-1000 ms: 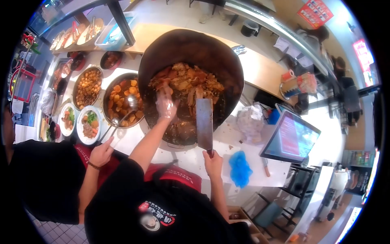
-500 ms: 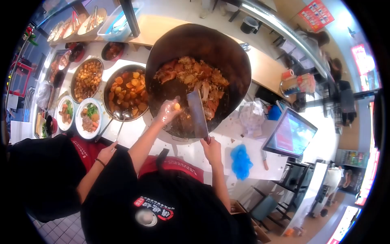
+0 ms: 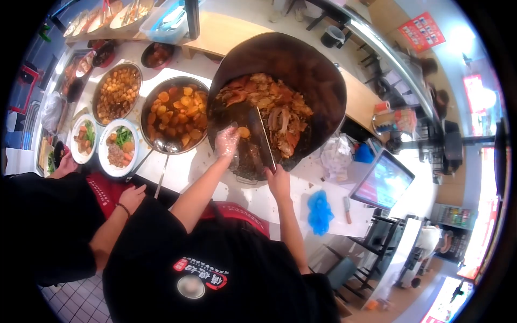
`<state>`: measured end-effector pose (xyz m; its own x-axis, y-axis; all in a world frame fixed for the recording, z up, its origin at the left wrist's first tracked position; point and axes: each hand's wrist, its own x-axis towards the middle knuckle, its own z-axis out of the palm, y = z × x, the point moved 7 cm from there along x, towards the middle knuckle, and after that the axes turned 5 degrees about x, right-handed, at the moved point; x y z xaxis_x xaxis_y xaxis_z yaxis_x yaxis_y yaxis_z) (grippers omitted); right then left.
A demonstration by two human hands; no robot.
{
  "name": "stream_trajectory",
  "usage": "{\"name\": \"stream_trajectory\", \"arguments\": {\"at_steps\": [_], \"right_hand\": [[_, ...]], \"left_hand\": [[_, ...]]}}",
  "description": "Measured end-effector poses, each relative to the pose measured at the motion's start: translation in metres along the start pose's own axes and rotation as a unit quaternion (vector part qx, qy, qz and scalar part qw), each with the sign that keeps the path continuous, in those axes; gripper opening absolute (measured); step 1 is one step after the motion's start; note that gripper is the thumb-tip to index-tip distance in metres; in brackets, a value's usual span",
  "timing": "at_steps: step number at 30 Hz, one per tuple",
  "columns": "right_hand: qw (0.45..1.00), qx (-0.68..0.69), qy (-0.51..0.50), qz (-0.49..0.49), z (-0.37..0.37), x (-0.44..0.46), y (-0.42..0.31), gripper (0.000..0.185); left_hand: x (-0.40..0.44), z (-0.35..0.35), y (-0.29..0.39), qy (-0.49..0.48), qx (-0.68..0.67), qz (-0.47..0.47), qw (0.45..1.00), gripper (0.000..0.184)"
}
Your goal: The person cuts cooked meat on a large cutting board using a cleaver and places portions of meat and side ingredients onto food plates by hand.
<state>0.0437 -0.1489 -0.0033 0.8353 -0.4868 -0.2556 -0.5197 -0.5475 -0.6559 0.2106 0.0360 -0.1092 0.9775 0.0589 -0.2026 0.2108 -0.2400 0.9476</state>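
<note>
A deep, wide round vessel [image 3: 318, 59] holds chopped brown meat [image 3: 288, 110] along its far and right sides. My right hand [image 3: 278, 183] grips the handle of a cleaver [image 3: 261, 137], its blade reaching into the vessel, seen nearly edge-on. To the left of the blade is my left hand [image 3: 227, 144] in a clear plastic glove, fingers loosely extended and apparently holding nothing. Between that hand and the blade lies a small round yellow-orange piece of food [image 3: 244, 132], close to the fingertips.
Left of the vessel stand a pan of orange chunks in sauce [image 3: 175, 113] with a ladle [image 3: 167, 146], a pan of brown cubes [image 3: 116, 94] and two filled plates [image 3: 118, 167]. A co-worker's hand [image 3: 132, 198] is nearby. At right are a blue plastic bag [image 3: 319, 212], a knife [image 3: 347, 210] and a screen [image 3: 383, 180].
The round yellow piece has left my left hand's fingers and lies beside the blade. The cleaver has turned more edge-on. The co-worker's hand has let go of the ladle.
</note>
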Motion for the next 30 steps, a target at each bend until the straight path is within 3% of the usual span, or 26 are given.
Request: {"name": "stream_trajectory", "arguments": {"at_steps": [2,5,12,14,24,30], "right_hand": [[1.0,-0.018,0.001,-0.011,-0.006,0.007,-0.01,0.029],[0.999,-0.022,-0.026,-0.003,-0.002,0.012,-0.016,0.03],[0.999,0.018,-0.01,0.031,0.018,-0.025,-0.006,0.026],[0.998,0.03,-0.006,0.052,0.023,-0.031,-0.006,0.026],[0.997,0.067,0.03,0.024,0.026,-0.006,-0.044,0.03],[0.997,0.063,0.032,0.027,0.036,0.002,-0.062,0.029]], "left_hand": [[-0.003,-0.001,0.001,0.026,-0.031,0.034,0.999,0.029],[0.003,0.006,-0.002,0.0,-0.097,0.015,0.995,0.027],[0.004,0.006,0.023,-0.025,-0.107,0.02,0.994,0.026],[0.0,0.0,0.042,-0.035,0.058,0.047,0.997,0.027],[0.001,-0.002,0.048,-0.021,0.105,0.067,0.992,0.026],[0.002,-0.003,0.043,-0.02,0.059,0.029,0.998,0.025]]}}
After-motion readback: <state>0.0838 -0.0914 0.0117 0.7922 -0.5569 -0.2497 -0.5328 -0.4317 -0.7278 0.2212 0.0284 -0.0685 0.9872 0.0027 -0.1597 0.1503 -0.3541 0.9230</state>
